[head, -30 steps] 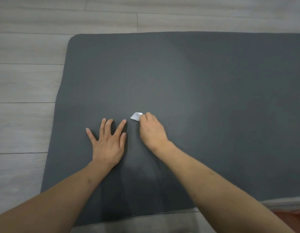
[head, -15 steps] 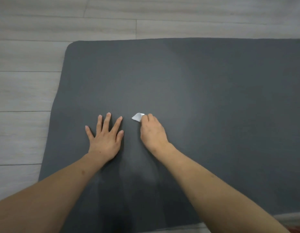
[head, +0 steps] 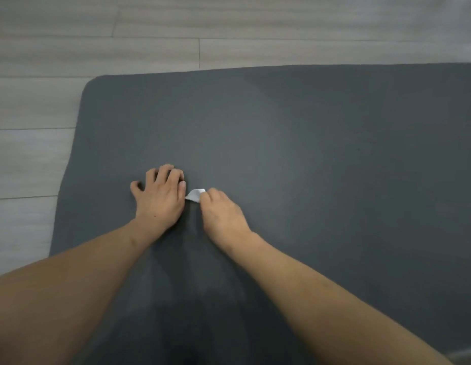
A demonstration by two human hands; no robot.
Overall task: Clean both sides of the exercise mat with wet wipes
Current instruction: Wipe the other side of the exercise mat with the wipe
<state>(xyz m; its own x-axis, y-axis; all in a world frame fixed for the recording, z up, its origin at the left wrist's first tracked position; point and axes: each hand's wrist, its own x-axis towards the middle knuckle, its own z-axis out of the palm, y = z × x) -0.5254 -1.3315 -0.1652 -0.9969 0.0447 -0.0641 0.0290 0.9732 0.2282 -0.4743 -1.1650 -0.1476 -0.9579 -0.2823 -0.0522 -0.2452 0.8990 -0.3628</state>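
Exercise mat (head: 308, 154), dark grey and flat, is lying on the pale plank floor (head: 123, 35) and filling most of the frame from the centre to the right edge, with its rounded corner showing at the upper left. Both bare forearms are reaching in from the bottom of the frame and meeting near the mat's left-centre. Left hand (head: 160, 198) is resting on the mat with its fingers (head: 165, 172) curled under at the tips, knuckles raised, gripping nothing. Right hand (head: 223, 214) is sitting just beside it, its fingers bunched around a small white wet wipe (head: 196, 194); only a folded corner of the wipe is poking out toward the left hand, close to the left thumb, and whether the two are touching is unclear. The wipe is pressing down on the mat surface under the right hand. Faint lighter streaks are showing on the mat between the two forearms, lower centre of the frame. Floor planks are running across the top and down the left side of the frame.
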